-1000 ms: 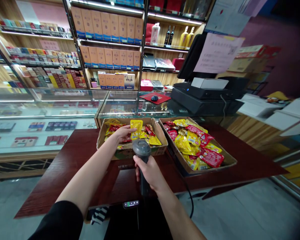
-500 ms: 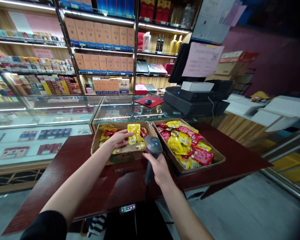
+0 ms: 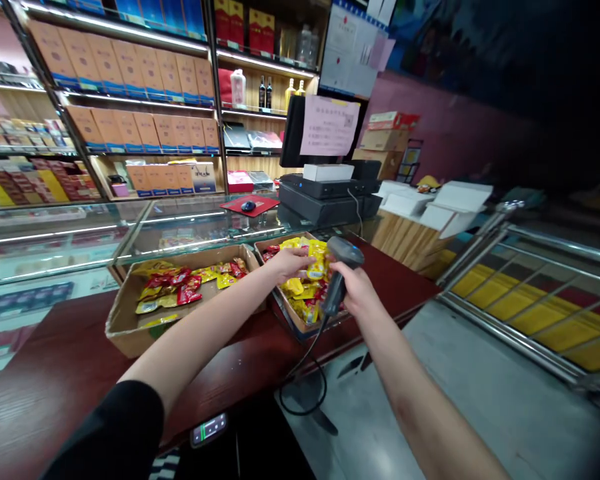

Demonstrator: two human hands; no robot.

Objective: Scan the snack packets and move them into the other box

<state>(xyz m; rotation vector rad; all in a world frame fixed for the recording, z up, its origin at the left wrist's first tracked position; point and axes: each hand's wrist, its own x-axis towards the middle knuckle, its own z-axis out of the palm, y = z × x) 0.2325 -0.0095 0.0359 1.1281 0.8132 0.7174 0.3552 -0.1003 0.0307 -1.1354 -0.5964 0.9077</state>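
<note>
My right hand [image 3: 355, 287] is wrapped round the handle of a dark grey barcode scanner [image 3: 346, 251], its cable looping down below the table edge. Over the right cardboard box [image 3: 303, 327], the fingers of my left hand [image 3: 291, 264] pinch a yellow snack packet [image 3: 318, 259], close to the scanner's head. Yellow and red packets [image 3: 307, 308] fill that box, partly hidden behind both hands. To the left, another cardboard box [image 3: 125, 327] holds several red and yellow packets [image 3: 173, 287], with some of its bottom showing.
Both boxes stand on a dark red wooden table [image 3: 220, 363]. Behind it are a glass counter [image 3: 180, 223], a mouse [image 3: 249, 206] on a red mat, and a monitor [image 3: 293, 133]. A metal rail [image 3: 545, 307] runs along the right. A lit phone-like device [image 3: 209, 430] sits at the near edge.
My view has turned right. The left hand has moved from over the left box to over the right box, still with a yellow packet. My right hand has shifted right with the scanner.
</note>
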